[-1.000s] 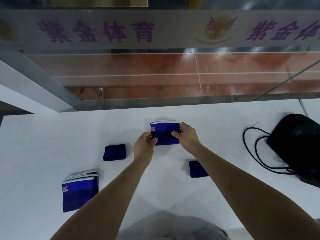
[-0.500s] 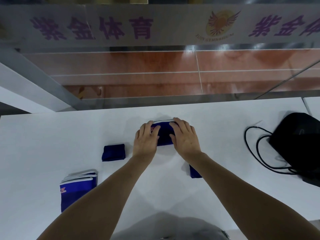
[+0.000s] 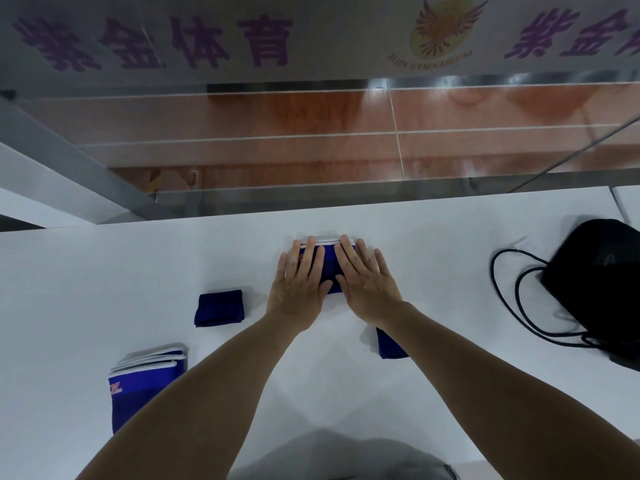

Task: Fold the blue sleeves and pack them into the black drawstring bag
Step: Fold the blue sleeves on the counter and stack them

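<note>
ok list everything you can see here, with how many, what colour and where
flat blue fabric sleeve with white edge: one, blue, table centre, under both hands
small folded dark blue sleeves: two, one left of the hands, one partly hidden by the right forearm
stack of unfolded blue sleeves with white trim: one stack, near left
black drawstring bag: one, far right, black cord looped beside it
white table: one
left hand: flat, pressing
right hand: flat, pressing

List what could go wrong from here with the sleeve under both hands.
1. The left hand and right hand press flat on the blue sleeve; once released, its fold may spring open.
2. The black drawstring bag lies far right with its cord looped loose, which could snag a reaching hand.
</note>
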The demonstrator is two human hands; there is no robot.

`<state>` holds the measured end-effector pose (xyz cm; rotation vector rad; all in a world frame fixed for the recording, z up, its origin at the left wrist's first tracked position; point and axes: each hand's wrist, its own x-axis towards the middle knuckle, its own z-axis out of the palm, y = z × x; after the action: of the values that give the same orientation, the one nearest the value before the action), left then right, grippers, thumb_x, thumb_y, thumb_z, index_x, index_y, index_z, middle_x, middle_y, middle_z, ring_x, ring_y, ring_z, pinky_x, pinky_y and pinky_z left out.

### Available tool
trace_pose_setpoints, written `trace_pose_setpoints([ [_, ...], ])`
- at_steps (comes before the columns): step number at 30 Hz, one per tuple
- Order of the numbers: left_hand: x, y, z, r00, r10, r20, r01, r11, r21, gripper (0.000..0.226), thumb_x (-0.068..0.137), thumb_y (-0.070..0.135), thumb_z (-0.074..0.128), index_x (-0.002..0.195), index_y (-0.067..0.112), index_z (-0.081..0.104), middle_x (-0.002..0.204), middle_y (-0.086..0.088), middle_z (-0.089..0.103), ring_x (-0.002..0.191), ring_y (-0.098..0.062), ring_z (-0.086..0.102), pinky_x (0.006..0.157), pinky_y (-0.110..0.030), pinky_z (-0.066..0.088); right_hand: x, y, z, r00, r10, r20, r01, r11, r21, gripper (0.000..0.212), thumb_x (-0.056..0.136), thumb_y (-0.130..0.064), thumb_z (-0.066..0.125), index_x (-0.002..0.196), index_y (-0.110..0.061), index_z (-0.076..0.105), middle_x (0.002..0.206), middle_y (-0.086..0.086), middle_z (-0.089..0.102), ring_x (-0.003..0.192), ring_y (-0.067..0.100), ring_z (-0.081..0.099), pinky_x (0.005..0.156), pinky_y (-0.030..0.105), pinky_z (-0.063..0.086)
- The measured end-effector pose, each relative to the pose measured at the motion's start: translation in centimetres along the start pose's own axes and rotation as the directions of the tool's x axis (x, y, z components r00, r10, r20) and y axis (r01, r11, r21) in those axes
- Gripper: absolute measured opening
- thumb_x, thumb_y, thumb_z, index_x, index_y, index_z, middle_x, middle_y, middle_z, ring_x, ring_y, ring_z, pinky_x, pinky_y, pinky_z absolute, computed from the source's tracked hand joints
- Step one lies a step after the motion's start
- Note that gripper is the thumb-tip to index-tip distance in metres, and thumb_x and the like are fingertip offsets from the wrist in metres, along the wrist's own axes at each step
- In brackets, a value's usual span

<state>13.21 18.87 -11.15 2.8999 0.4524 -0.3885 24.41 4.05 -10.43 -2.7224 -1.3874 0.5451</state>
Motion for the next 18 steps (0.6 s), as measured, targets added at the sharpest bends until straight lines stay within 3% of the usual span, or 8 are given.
trace_pose_setpoints([
  [7, 0.3, 0.0, -0.2, 0.998, -0.007, 0.062, 0.008, 1.000, -0.007, 0.068, 0.106, 0.048, 0.013, 0.160, 0.014, -0.009, 0.169, -0.011, -0.011, 0.154, -0.037, -0.006, 0.124, -0.053, 0.010, 0.3, 0.0, -0.1, 0.996, 0.015, 0.084, -0.012, 1.000, -0.027, 0.061, 0.108, -0.039, 0.011, 0.163, -0.018, -0.003, 0.172, 0.006, -0.002, 0.157, 0.037, 0.002, 0.123, 0.059, 0.014],
  [13, 1.3, 0.0, -0.8, 0.979, -0.036, 0.199, 0.034, 0.999, 0.014, 0.072, 0.105, 0.053, 0.013, 0.155, 0.018, -0.025, 0.165, -0.006, -0.029, 0.151, -0.033, -0.025, 0.123, -0.051, -0.006, 0.4, -0.6, -1.1, 0.987, 0.052, 0.149, -0.056, 0.998, 0.022, 0.061, 0.110, -0.038, 0.019, 0.161, -0.024, -0.011, 0.172, -0.001, -0.011, 0.158, 0.031, -0.007, 0.125, 0.057, 0.010],
  [18, 0.0, 0.1, -2.4, 0.994, -0.016, 0.109, 0.019, 1.000, -0.023, 0.067, 0.107, 0.040, 0.030, 0.161, 0.013, -0.001, 0.168, -0.010, -0.016, 0.153, -0.037, -0.015, 0.123, -0.054, 0.003, -0.3, -0.6, -3.0, 0.993, 0.043, 0.107, -0.061, 0.984, 0.169, 0.061, 0.110, -0.033, 0.036, 0.163, -0.026, 0.009, 0.173, -0.006, -0.002, 0.159, 0.024, -0.003, 0.127, 0.049, 0.014],
])
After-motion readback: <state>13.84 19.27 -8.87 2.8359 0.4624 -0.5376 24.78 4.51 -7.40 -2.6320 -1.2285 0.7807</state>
